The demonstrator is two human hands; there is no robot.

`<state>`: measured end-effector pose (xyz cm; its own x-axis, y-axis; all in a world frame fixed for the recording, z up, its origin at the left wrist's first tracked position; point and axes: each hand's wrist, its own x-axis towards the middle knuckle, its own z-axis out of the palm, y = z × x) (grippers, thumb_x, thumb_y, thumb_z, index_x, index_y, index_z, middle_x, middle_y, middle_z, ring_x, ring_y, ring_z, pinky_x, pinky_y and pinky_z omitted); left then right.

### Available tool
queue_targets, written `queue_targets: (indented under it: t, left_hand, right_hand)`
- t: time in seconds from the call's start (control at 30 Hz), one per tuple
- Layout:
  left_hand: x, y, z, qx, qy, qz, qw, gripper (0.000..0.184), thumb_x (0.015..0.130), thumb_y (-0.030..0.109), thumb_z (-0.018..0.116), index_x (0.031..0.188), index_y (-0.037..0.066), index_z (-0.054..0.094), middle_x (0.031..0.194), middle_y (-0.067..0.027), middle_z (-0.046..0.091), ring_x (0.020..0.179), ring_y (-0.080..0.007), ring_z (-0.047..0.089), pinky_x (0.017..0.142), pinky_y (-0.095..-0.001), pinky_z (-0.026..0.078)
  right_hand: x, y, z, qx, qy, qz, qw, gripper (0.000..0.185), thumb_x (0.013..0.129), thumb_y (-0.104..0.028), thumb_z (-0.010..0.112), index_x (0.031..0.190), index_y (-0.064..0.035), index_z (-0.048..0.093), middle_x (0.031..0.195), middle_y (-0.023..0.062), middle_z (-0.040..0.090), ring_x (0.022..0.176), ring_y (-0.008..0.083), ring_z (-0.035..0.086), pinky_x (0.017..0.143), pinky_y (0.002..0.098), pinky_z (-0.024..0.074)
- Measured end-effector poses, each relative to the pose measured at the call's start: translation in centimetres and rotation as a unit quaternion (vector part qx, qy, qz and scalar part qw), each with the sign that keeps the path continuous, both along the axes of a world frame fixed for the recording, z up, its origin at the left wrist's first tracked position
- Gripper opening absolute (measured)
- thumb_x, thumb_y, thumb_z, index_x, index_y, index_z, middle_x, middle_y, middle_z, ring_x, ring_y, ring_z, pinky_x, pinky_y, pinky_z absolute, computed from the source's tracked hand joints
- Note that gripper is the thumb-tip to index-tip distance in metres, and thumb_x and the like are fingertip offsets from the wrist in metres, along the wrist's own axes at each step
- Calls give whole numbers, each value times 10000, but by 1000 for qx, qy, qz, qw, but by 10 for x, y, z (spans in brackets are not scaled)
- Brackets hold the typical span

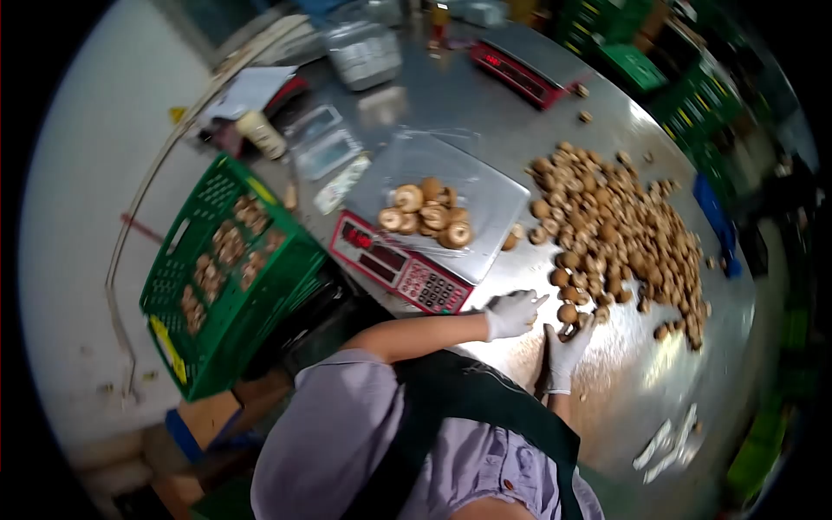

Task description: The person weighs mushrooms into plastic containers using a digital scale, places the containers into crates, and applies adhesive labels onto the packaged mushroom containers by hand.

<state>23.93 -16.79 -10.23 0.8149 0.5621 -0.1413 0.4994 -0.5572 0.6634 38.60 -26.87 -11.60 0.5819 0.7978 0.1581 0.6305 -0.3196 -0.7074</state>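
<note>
My left hand [515, 315], in a white glove, is over the steel table just right of the scale's keypad. Its fingers stretch to the right, with nothing visible in them. Close by, my gloved right hand [568, 351] is at the near edge of a large pile of brown mushrooms [607, 225]. Thumb and fingers close around a mushroom [568, 314]; blur hides the exact contact. On the red-framed scale [485, 234], a clear plastic tray holds several mushrooms [426, 212], some with undersides up. One loose mushroom touches the scale's right edge.
A green crate [303, 256] with several packs of mushrooms stands at the left. Clear empty trays [325, 143] and a stack of containers [362, 54] lie farther back. A second red scale [529, 69] is at the far side. White strips [672, 444] lie at the lower right.
</note>
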Motion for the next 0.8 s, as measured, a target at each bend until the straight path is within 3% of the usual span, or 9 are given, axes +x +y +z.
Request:
queue_targets:
  t: [0.03, 0.17, 0.27, 0.37, 0.4, 0.57, 0.63, 0.7, 0.8]
  left_hand:
    - [11, 2, -3, 68, -2, 36, 997, 677, 718, 160, 599, 1325, 43, 321, 1135, -168, 437, 971, -326, 534, 756, -417, 490]
    - [55, 18, 2, 27, -37, 78, 996, 881, 651, 176, 676, 1397, 170, 208, 1350, -249, 277, 980, -413, 549, 772, -438, 494]
    - [79, 21, -8, 81, 22, 59, 995, 1000, 539, 341, 742, 1388, 161, 246, 1355, -278, 251, 875, -399, 596, 761, -430, 500]
    - [79, 28, -14, 109, 18, 15, 994, 887, 510, 348, 739, 1292, 145, 374, 1225, -199, 382, 824, -336, 605, 717, -406, 507]
    - [73, 25, -21, 128, -42, 42, 990, 768, 512, 309, 735, 1199, 122, 447, 1158, -167, 410, 839, -335, 601, 702, -410, 508]
    - [54, 8, -3, 105, 26, 57, 992, 459, 553, 227, 718, 981, 101, 610, 1125, -152, 425, 838, -335, 595, 719, -405, 502]
    - [50, 9, 3, 122, 22, 25, 992, 445, 564, 256, 716, 975, 117, 616, 1146, -156, 423, 877, -336, 585, 759, -414, 488]
    - [47, 13, 19, 50, 41, 47, 997, 434, 594, 257, 711, 997, 129, 617, 1145, -163, 434, 893, -308, 585, 780, -402, 482]
    - [60, 18, -9, 9, -14, 93, 996, 347, 653, 203, 676, 980, 103, 615, 1122, -168, 438, 863, -316, 591, 751, -400, 491]
  right_hand:
    - [13, 6, -10, 31, -33, 21, 999, 977, 569, -205, 815, 1346, 20, 268, 1387, 291, 232, 1275, 412, 262, 1063, 403, 227]
    - [50, 35, -37, -14, -142, 105, 984, 866, 589, -196, 781, 1328, -57, 351, 1411, 194, 264, 1261, 394, 286, 1035, 436, 269]
    - [55, 36, -46, -58, -166, 99, 979, 791, 620, -198, 731, 1319, -88, 378, 1393, 142, 331, 1194, 388, 355, 985, 434, 327]
    - [46, 27, -39, -28, -186, 100, 977, 733, 657, -207, 720, 1306, -97, 399, 1403, 141, 320, 1187, 377, 368, 969, 429, 352]
    - [39, 22, -34, -6, -200, 108, 974, 724, 665, -210, 722, 1304, -97, 401, 1405, 145, 315, 1187, 385, 367, 961, 439, 358]
    - [11, 2, -27, 54, -217, 128, 966, 684, 681, -187, 706, 1290, -93, 410, 1382, 212, 312, 1158, 433, 381, 932, 484, 377]
    - [7, 0, -22, 36, -214, 120, 969, 699, 657, -174, 711, 1287, -95, 416, 1387, 208, 303, 1135, 422, 393, 921, 482, 391]
    - [6, 5, -10, -16, -189, 124, 974, 722, 647, -184, 719, 1295, -107, 411, 1399, 198, 289, 1127, 403, 401, 912, 459, 407]
    - [6, 16, 0, -36, -179, 82, 980, 751, 645, -227, 731, 1308, -115, 397, 1427, 165, 253, 1155, 377, 396, 930, 423, 396]
